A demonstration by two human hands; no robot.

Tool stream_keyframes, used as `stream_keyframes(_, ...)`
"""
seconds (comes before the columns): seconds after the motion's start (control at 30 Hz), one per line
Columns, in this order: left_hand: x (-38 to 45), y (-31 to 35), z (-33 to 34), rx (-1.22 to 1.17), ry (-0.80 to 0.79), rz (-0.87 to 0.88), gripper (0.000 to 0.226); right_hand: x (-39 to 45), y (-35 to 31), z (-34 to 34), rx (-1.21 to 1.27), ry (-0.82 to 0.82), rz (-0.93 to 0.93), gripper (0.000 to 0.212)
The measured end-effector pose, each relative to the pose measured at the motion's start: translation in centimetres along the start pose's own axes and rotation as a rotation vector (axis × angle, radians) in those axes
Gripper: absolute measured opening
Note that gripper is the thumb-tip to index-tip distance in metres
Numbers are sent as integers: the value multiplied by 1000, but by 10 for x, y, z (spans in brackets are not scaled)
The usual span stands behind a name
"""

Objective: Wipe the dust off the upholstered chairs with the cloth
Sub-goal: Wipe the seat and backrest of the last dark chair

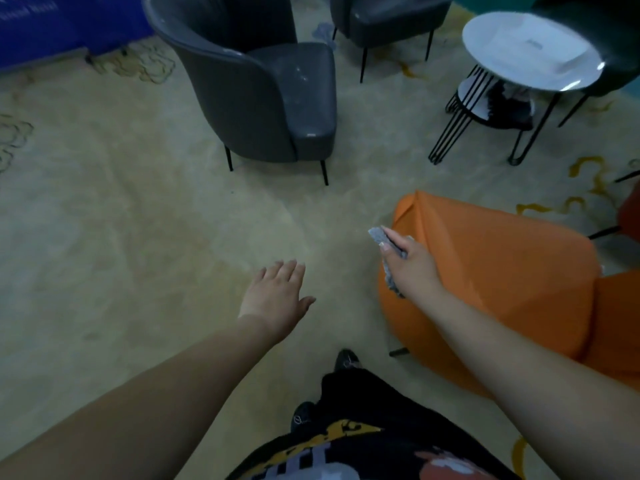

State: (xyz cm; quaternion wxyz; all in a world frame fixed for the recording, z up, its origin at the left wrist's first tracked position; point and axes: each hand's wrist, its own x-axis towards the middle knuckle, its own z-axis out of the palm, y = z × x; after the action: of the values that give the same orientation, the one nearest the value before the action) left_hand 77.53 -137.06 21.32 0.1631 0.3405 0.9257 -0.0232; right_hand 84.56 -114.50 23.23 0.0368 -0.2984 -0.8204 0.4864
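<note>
Cloth in Hand Beside the Orange Chair

Fingers of the right hand [410,259] were curled around a grey cloth [377,234], whose one end stuck out past the fingertips while another part hung below the palm. That hand sat at the right of centre in the frame, against the rounded left edge of an orange upholstered chair [502,271] that filled the lower right. Whether the cloth pressed on the orange surface could not be told.

Left of it, near the middle of the frame, the left hand [277,296] reached out over the pale patterned carpet [121,220] with its fingers straight and spread, holding nothing.

Higher up, at upper centre, stood a dark grey upholstered chair [277,98] on thin black legs, with pale specks on its seat. A second dark chair [384,19] showed at the top edge. At upper right stood a round white table [530,50] on a black wire frame. A blue panel [52,26] occupied the upper left corner. At the bottom edge showed the person's dark printed clothing [346,445] and black shoes [346,360].
</note>
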Motion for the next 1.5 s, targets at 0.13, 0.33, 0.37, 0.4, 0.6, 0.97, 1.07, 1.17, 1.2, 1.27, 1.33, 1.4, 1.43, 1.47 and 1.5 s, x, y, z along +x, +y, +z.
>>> stream_keyframes(0.13, 40, -15, -9, -8, -4, 14, 70, 42, -11, 0, -3, 7, 5, 38)
stream_keyframes(0.33, 128, -44, -36, -5, -22, 25, 69, 145, -22, 2, 10, 1, 4, 37)
stream_keyframes(0.37, 142, -50, -42, 7, -33, 27, 69, 162, -23, 1, 1, 5, 14, 37)
stream_keyframes(0.4, 156, -55, -47, 18, -43, 29, 69, 177, -25, 0, 0, 6, 22, 37)
stream_keyframes(0.6, 224, -82, -74, 26, -33, 15, 69, 251, -43, 5, -42, -22, -5, 37)
stream_keyframes(0.97, 387, -154, -124, 48, -3, 95, 70, 387, -90, 21, -115, 78, 47, 37)
stream_keyframes(1.07, 432, -162, -141, 41, -3, 142, 71, 420, -100, 18, -93, 130, 73, 37)
stream_keyframes(1.17, 474, -163, -157, 42, 2, 182, 71, 453, -106, 13, -57, 190, 122, 36)
stream_keyframes(1.2, 486, -161, -161, 47, -2, 196, 71, 461, -106, 12, -20, 196, 136, 36)
stream_keyframes(1.27, 507, -157, -166, 46, 6, 204, 70, 480, -105, 7, 43, 199, 152, 36)
stream_keyframes(1.33, 531, -154, -173, 36, -13, 197, 70, 503, -104, 0, 34, 197, 152, 37)
stream_keyframes(1.4, 558, -149, -177, 32, -6, 173, 71, 532, -102, -12, -7, 202, 153, 37)
stream_keyframes(1.43, 574, -147, -181, 27, -1, 158, 70, 550, -102, -19, -38, 201, 160, 37)
stream_keyframes(1.47, 590, -145, -185, 15, 1, 141, 70, 567, -103, -27, -61, 196, 170, 37)
stream_keyframes(1.5, 606, -143, -190, 5, -5, 118, 69, 584, -103, -34, -79, 182, 173, 37)
